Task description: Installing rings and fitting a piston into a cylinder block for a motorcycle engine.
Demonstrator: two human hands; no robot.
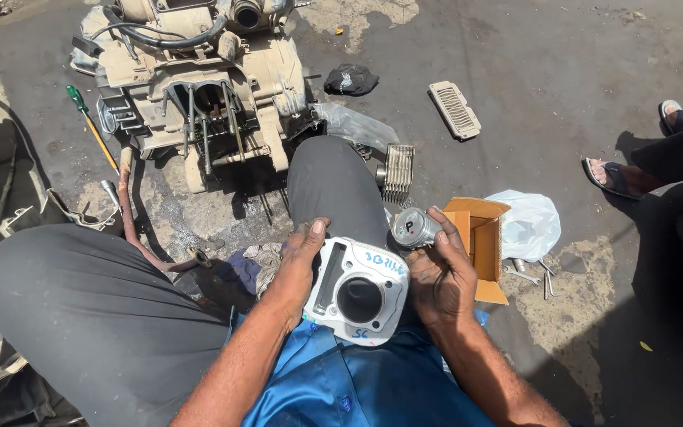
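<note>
A silver engine cylinder block (357, 291) with a round bore rests on my lap. My left hand (298, 265) grips its left side. My right hand (440, 273) holds a shiny metal piston (413, 228) just above the block's upper right corner, its flat crown facing me. Both hands are dirty with grease. My knees in dark trousers frame the block.
A dusty stripped engine case (199, 95) with long studs sits on the ground ahead. An open orange cardboard box (480, 237), white plastic bag (527, 221), wrenches (531, 277), finned parts (398, 170), and green-handled screwdriver (88, 119) lie around. Another person's sandalled feet (614, 175) stand right.
</note>
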